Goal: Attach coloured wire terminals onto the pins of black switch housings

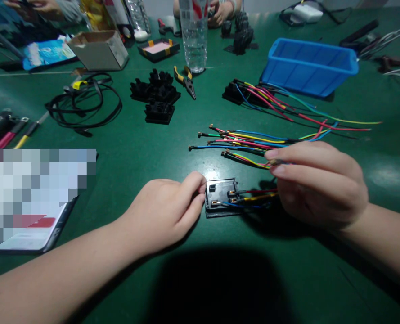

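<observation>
My left hand (173, 202) is closed on the left edge of a small black plastic panel (222, 211), which lies on the table. Metal terminals sit in the panel, with red, yellow and blue wires leading right from it. My right hand (324, 189) hovers to the right, thumb and fingers pinched on a wire's small terminal end (274, 162); most of that wire is hidden behind the hand. Just beyond, loose colored wires (247, 145) with crimped metal ends lie in a bunch, partly covered by my right hand.
Farther back are black plastic parts (157, 90), yellow-handled pliers (186, 82), a water bottle (195, 40), wired black parts (235, 92) and a blue bin (311, 67). At left are a coiled black cable (85, 101) and a phone (44, 225). Another person's hands (222, 12) work across the table.
</observation>
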Demonstrator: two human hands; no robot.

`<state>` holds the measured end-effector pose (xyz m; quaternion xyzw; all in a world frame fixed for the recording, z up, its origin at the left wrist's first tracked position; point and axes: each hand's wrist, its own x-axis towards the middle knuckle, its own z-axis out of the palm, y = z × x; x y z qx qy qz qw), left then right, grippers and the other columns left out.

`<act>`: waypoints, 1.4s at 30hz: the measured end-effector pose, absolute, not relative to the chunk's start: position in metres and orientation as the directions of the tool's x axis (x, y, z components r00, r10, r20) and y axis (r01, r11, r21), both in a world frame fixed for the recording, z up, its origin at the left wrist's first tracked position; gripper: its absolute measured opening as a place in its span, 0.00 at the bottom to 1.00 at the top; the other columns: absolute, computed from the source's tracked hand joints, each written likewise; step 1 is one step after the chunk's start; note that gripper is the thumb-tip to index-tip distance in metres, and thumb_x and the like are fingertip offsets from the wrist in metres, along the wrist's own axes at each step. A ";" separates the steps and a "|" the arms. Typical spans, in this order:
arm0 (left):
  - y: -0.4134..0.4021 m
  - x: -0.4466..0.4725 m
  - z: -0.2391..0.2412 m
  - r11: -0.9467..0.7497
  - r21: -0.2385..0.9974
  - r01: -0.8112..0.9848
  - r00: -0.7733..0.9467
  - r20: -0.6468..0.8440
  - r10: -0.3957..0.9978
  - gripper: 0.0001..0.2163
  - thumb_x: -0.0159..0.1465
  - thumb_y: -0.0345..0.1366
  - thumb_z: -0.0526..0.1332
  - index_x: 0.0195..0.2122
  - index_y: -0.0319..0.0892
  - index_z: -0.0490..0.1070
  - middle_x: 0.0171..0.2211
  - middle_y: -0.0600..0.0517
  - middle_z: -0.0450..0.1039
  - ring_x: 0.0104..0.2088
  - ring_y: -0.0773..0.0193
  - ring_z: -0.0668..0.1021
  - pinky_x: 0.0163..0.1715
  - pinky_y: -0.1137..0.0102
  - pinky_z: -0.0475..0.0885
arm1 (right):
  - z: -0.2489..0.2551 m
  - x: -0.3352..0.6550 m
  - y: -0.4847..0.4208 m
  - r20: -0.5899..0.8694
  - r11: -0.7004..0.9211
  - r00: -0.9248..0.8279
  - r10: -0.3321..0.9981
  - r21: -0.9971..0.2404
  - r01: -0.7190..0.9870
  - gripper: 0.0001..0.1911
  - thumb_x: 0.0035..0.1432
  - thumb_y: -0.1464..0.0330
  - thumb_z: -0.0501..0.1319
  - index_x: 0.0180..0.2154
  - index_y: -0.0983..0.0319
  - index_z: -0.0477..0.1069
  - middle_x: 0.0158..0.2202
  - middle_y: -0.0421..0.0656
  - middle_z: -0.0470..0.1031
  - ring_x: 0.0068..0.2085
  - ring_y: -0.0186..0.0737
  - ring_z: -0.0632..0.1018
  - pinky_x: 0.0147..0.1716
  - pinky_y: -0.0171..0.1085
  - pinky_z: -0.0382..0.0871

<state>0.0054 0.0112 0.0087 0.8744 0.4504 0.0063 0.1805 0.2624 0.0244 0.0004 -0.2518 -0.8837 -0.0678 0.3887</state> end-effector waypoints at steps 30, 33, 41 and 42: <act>0.012 0.006 0.005 -0.444 0.237 0.864 0.485 -0.155 0.861 0.08 0.70 0.37 0.44 0.42 0.43 0.60 0.23 0.55 0.68 0.21 0.62 0.72 0.23 0.71 0.58 | 0.000 0.260 0.025 0.419 0.894 -0.797 0.435 -0.092 0.439 0.07 0.59 0.67 0.58 0.40 0.61 0.71 0.38 0.46 0.75 0.32 0.37 0.71 0.28 0.37 0.63; 0.012 0.006 0.005 -0.462 0.202 0.864 0.495 -0.165 0.853 0.09 0.70 0.38 0.44 0.43 0.43 0.60 0.24 0.54 0.70 0.22 0.60 0.73 0.23 0.71 0.58 | 0.000 0.260 0.026 0.417 0.897 -0.799 0.433 -0.111 0.428 0.09 0.59 0.64 0.59 0.40 0.61 0.71 0.38 0.46 0.75 0.32 0.37 0.71 0.28 0.37 0.63; 0.011 0.008 0.006 -0.461 0.192 0.867 0.492 -0.177 0.852 0.09 0.70 0.38 0.45 0.43 0.43 0.61 0.24 0.55 0.70 0.22 0.61 0.73 0.24 0.70 0.58 | 0.000 0.259 0.028 0.404 0.911 -0.827 0.391 -0.042 0.410 0.10 0.58 0.64 0.61 0.40 0.63 0.70 0.38 0.48 0.75 0.33 0.39 0.70 0.29 0.37 0.64; 0.011 0.008 0.006 -0.460 0.196 0.866 0.493 -0.177 0.852 0.08 0.70 0.38 0.45 0.42 0.44 0.61 0.23 0.55 0.70 0.22 0.61 0.73 0.23 0.71 0.58 | -0.001 0.259 0.029 0.406 0.910 -0.826 0.390 -0.034 0.413 0.10 0.58 0.65 0.61 0.40 0.63 0.70 0.38 0.48 0.75 0.33 0.39 0.70 0.29 0.37 0.64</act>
